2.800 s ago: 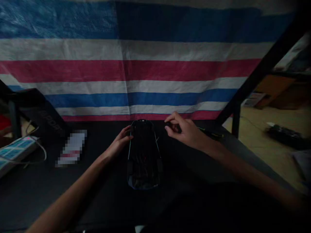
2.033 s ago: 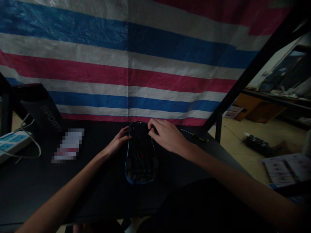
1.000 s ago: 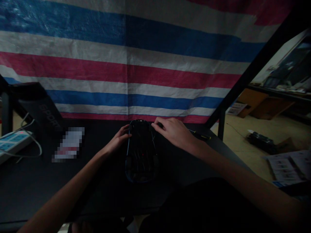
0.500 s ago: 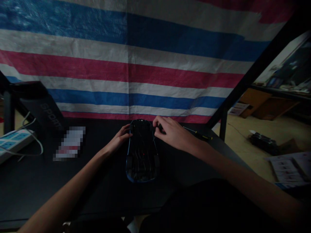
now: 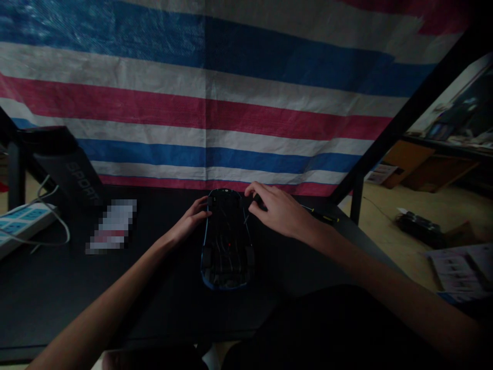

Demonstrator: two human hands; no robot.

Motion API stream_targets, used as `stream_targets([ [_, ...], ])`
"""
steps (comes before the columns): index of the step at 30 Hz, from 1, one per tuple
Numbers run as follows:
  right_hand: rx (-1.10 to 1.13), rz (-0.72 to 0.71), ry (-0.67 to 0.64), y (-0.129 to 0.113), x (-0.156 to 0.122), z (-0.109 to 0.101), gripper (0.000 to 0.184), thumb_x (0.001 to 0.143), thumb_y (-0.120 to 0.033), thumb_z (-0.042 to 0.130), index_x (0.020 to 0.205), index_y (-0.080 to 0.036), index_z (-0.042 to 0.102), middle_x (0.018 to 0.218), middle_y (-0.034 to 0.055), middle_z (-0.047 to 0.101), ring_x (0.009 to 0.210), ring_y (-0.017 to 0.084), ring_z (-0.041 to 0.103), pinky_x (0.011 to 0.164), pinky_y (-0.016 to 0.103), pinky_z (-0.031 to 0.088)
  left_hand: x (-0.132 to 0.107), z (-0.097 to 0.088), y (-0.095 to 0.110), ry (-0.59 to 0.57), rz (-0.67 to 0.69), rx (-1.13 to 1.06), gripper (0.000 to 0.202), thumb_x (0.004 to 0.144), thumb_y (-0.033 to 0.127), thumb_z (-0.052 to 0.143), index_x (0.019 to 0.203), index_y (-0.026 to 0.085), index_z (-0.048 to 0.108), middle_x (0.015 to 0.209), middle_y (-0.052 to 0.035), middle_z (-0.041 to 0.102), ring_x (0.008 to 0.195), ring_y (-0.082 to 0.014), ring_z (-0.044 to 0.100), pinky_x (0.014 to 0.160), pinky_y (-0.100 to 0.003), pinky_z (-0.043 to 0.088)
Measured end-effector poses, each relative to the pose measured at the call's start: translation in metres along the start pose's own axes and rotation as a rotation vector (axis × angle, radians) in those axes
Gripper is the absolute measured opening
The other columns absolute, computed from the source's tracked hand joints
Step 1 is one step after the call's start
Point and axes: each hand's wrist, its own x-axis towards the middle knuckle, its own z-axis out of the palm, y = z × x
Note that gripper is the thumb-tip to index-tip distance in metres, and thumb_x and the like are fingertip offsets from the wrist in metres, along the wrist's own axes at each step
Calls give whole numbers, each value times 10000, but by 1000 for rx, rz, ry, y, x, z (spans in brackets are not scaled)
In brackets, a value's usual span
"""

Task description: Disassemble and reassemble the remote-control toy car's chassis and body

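Observation:
A blue toy car (image 5: 227, 241) lies upside down on the black table (image 5: 165, 303), its dark underside facing up and a small red spot showing on it. Against the car's far left side, by a wheel, my left hand (image 5: 194, 216) keeps its fingers and thumb closed on the edge. At the far right side, my right hand (image 5: 275, 208) is curled, thumb and fingers around a small dark thing (image 5: 260, 202) whose kind I cannot make out. A thin light line, perhaps a metal shaft, shows between that hand and the car. Behind my right wrist lies a black-and-yellow screwdriver (image 5: 325, 216).
To the left are a white power strip (image 5: 26, 223) with a cable, a dark container marked SPORT (image 5: 75, 169) and a blurred packet (image 5: 113, 226). A striped plastic sheet (image 5: 231, 113) hangs behind. Boxes (image 5: 408, 164) and papers (image 5: 458, 267) lie beyond the table's right side.
The whole view has shifted slightly. My right hand has moved a little away from the car's side, and my left hand stays on the car.

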Motion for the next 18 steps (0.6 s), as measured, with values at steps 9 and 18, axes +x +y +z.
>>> stream_targets([
  [9, 97, -64, -24, -2, 0, -2, 121, 992, -219, 536, 1089, -242, 606, 1052, 65, 751, 947, 220, 697, 865, 353, 472, 1, 0, -1, 1, -1, 7, 852, 889, 380, 826, 1665, 239, 504, 1729, -183, 536, 1576, -427, 553, 1334, -600, 417],
  [18, 127, -12, -72, -4, -2, -5, 119, 1014, -251, 552, 1104, -240, 628, 901, 21, 725, 775, 189, 659, 752, 342, 434, 1, -1, -2, 3, 9, 6, 844, 876, 385, 837, 1649, 247, 529, 1718, -178, 555, 1559, -438, 568, 1340, -626, 403],
])
